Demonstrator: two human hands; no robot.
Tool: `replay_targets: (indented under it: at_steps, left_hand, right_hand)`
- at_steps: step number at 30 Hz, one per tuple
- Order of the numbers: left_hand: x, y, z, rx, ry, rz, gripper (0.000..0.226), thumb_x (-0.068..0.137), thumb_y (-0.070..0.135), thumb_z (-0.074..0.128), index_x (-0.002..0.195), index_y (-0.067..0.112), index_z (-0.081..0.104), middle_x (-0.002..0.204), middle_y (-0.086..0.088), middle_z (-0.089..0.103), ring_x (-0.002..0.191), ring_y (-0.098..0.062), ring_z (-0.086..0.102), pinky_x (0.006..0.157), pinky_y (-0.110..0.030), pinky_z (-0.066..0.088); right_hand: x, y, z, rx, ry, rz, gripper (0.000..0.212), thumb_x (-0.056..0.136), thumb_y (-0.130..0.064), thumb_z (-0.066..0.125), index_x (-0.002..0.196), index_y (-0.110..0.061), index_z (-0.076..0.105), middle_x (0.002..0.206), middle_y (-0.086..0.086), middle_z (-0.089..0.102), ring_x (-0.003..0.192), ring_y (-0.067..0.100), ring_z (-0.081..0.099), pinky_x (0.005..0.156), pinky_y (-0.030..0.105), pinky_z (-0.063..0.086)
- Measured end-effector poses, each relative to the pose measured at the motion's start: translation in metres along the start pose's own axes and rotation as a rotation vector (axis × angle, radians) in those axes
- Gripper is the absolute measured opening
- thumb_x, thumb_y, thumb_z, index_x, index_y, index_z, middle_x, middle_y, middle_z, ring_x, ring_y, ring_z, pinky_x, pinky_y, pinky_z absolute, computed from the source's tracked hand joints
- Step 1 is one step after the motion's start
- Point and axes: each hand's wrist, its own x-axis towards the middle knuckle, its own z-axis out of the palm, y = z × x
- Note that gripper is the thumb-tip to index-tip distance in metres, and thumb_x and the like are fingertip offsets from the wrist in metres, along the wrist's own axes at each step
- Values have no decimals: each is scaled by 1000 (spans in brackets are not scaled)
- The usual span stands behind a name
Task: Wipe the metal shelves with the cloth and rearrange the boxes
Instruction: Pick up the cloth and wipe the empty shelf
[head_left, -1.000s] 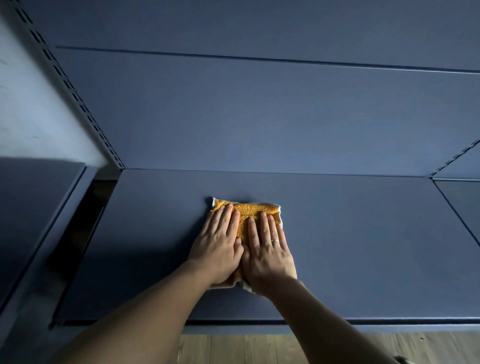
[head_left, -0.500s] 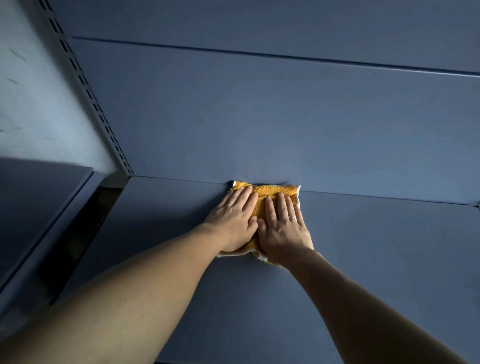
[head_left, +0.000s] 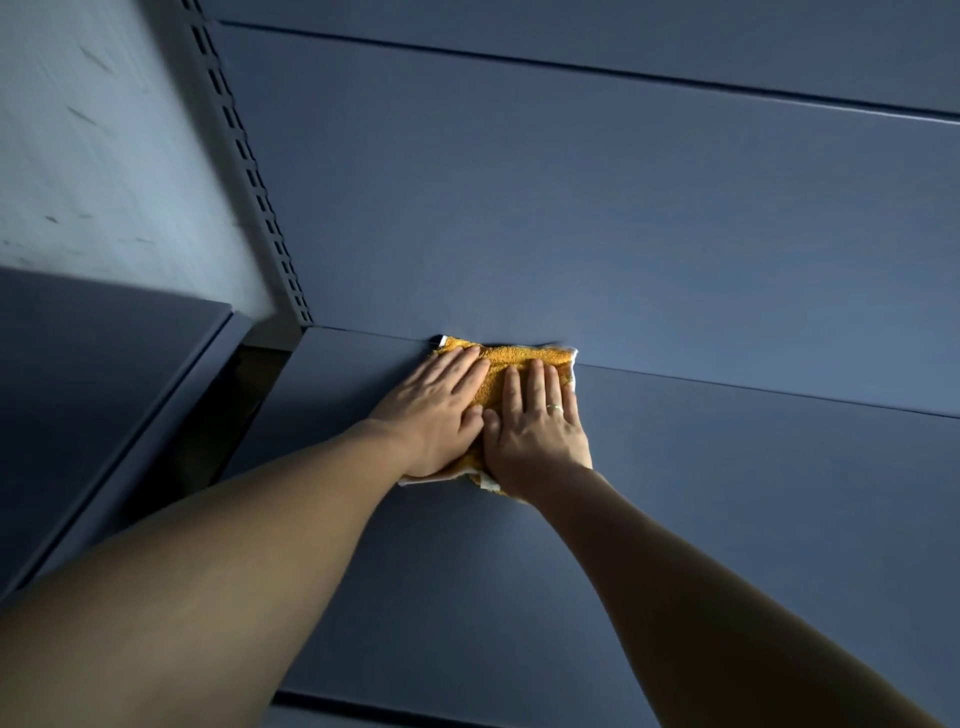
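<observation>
A folded orange cloth (head_left: 511, 364) with a white edge lies on the dark blue metal shelf (head_left: 727, 493), its far edge against the seam where the shelf meets the back panel. My left hand (head_left: 434, 410) presses flat on the cloth's left half, fingers straight. Beside it, thumbs touching, my right hand (head_left: 535, 421) presses flat on the right half and wears a ring. Most of the cloth is hidden under my hands. No boxes are in view.
The blue back panel (head_left: 571, 208) rises behind the shelf. A perforated grey upright (head_left: 249, 171) stands at the left with a pale wall beyond it. A neighbouring shelf (head_left: 93, 389) lies to the left across a dark gap (head_left: 218, 431).
Both hands have pushed the cloth away from me across the shelf, from near the middle up to the back panel, where it stays.
</observation>
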Motion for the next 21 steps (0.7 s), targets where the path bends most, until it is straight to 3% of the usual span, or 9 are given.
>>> replay_targets:
  at_steps: [5, 11, 14, 17, 21]
  left_hand:
    - [-11, 7, 4, -4, 19, -41, 64, 106, 40, 15, 161, 13, -7, 168, -7, -15, 155, -19, -15, 126, -38, -6]
    - [-66, 22, 11, 6, -22, -49, 83, 86, 48, -16, 160, 10, -11, 167, -11, -18, 155, -25, -16, 126, -44, -1]
    - [-104, 36, 14, -21, -42, -51, 83, 86, 46, -15, 160, 8, -11, 167, -13, -18, 154, -26, -18, 126, -45, -1]
    - [-145, 51, 20, -52, -64, -32, 79, 89, 44, -9, 159, 7, -10, 167, -13, -19, 154, -27, -19, 125, -46, -1]
    - [-168, 56, 22, -86, -41, -8, 76, 95, 43, 7, 161, 6, 4, 168, -15, -6, 156, -29, -7, 126, -48, 8]
  right_hand:
    - [-10, -4, 4, 3, -1, -1, 67, 107, -47, 14, 162, -13, -2, 168, 15, -14, 156, 26, -16, 125, 43, -12]
    - [-66, -15, 11, 0, -20, -25, 89, 84, -55, -19, 162, -14, -5, 168, 14, -14, 155, 26, -20, 125, 44, -13]
    - [-107, -20, 19, 17, 17, -46, 83, 92, -53, -10, 162, -8, 3, 168, 18, -7, 155, 28, -17, 125, 44, -11]
    - [-147, -22, 32, -34, 77, -51, 72, 104, -48, 9, 158, -2, 26, 165, 22, 19, 155, 32, 6, 122, 47, 3]
    - [-177, -27, 39, -77, 78, -39, 66, 106, -43, 17, 154, -1, 34, 162, 23, 29, 153, 35, 20, 121, 49, 12]
